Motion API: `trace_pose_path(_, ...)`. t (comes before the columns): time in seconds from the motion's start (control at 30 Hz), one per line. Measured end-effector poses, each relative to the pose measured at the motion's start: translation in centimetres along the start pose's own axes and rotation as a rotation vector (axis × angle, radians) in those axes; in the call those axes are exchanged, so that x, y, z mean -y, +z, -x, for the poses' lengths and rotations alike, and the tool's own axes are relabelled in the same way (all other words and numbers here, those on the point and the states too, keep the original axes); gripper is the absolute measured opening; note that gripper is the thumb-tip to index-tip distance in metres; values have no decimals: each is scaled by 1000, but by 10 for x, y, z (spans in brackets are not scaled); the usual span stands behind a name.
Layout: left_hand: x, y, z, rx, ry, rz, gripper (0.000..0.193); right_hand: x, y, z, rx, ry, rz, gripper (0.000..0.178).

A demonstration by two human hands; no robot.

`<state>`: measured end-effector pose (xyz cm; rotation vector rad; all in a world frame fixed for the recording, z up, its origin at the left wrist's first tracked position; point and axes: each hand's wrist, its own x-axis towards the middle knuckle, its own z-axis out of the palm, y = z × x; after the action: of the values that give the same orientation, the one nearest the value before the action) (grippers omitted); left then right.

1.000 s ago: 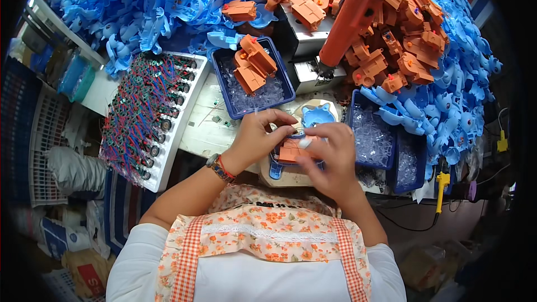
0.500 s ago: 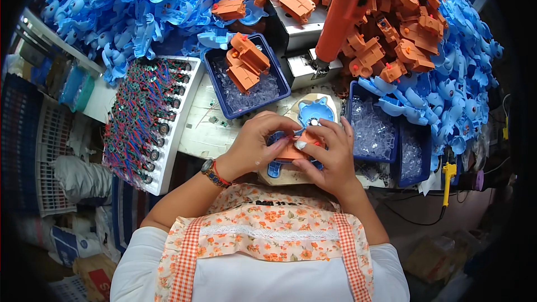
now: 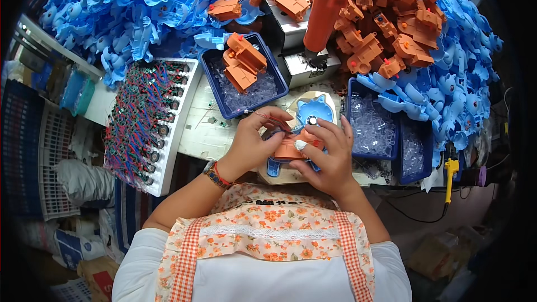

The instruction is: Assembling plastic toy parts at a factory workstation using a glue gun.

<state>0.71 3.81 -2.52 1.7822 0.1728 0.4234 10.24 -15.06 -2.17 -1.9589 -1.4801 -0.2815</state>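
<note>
In the head-camera view, a worker bends over a crowded bench, both hands meeting at an orange housing set in a blue shell, directly in front of the apron. The housing looks like thin molded plastic, probably light and stiff, with a smooth face that could slide under a careless touch; its side walls appear the safest place to hold it. The thin wires at its far left edge are likely limp and the most fragile part, better taken by their insulated length than tugged at the ends.

The left hand comes in from the lower left, wrist banded, knuckles raised, its thumb and forefinger pinched together on the wires. The right hand arches over from the other side, its fingers curled on the housing's right end and its thumb along the near side, gripping it; a white covering shows on one digit. Both elbows are bent and the forearms angle inward. Just beyond the hands sits an open blue piece, its hollow side facing up.
</note>
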Motion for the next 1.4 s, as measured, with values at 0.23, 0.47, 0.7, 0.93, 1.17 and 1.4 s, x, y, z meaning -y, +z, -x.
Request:
trace_pose_path(0.23,3,-4,-4,42,-162,161,32,1,1,0,9,-9,-49,36)
trace_pose_path(0.47,6,-4,1,37,-93,148,30,1,2,-4,108,116,17,43)
trace_pose_path(0.7,-1,-2,7,83,-67,41,24,-3,-2,0,3,-3,2,30)
trace_pose_path(0.93,-9,-7,8,121,460,-463,29,-3,-1,2,1,79,-71,27)
trace_pose_path(1.17,-15,-6,12,109,490,-536,33,1,-4,17,-40,-156,-38,37)
trace_pose_path(1.4,-7,-4,14,111,546,-556,29,8,0,30,-46,-416,-14,25)
